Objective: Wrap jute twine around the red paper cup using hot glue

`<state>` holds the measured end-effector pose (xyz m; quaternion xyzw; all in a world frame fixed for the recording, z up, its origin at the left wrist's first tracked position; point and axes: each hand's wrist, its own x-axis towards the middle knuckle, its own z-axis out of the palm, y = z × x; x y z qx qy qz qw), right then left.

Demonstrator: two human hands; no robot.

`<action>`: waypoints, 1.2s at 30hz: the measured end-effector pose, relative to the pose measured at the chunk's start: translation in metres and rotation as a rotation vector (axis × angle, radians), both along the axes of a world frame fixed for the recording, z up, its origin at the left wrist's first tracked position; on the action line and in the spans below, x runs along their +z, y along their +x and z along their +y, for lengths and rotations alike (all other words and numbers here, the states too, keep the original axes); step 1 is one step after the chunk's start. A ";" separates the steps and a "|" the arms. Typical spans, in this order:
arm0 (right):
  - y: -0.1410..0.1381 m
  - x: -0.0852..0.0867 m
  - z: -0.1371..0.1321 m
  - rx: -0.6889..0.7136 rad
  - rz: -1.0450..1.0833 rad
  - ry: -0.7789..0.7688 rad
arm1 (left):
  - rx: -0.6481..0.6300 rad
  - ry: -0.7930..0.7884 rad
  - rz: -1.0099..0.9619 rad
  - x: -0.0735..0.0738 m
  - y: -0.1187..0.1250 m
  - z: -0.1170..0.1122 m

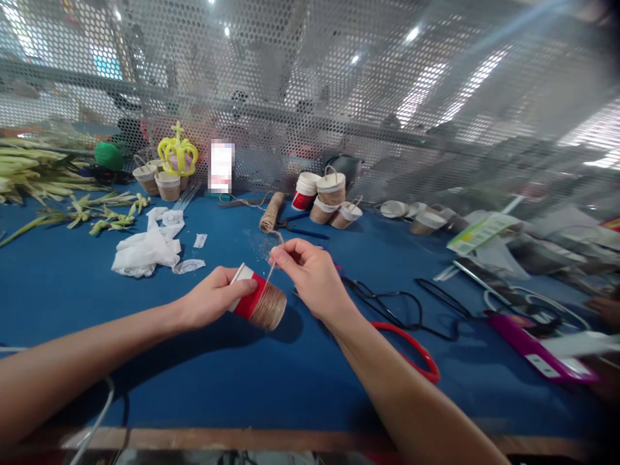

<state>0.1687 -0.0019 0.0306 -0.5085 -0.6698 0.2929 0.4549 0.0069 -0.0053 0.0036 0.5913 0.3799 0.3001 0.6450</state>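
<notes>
My left hand (213,298) is closed around the rim end of a red and white paper cup (248,303), held tilted on its side above the blue table. Jute twine (269,309) is wound in close turns over the cup's base end. A strand rises from these turns to my right hand (307,271), whose thumb and fingers pinch it. Behind the right hand lies a roll of jute twine (272,212), and the strand leads towards it. Dark-handled pliers (303,230) rest beside the roll.
Twine-wrapped cups (331,188) stand at the back, and more stand by a yellow crown (178,155) at back left. Crumpled white plastic (146,250) lies left. To the right are black cables (387,298), a red loop (426,361) and a purple box (527,345).
</notes>
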 end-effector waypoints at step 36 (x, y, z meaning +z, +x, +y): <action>0.001 0.002 -0.012 0.001 -0.152 -0.056 | -0.064 0.267 0.019 -0.001 -0.007 -0.008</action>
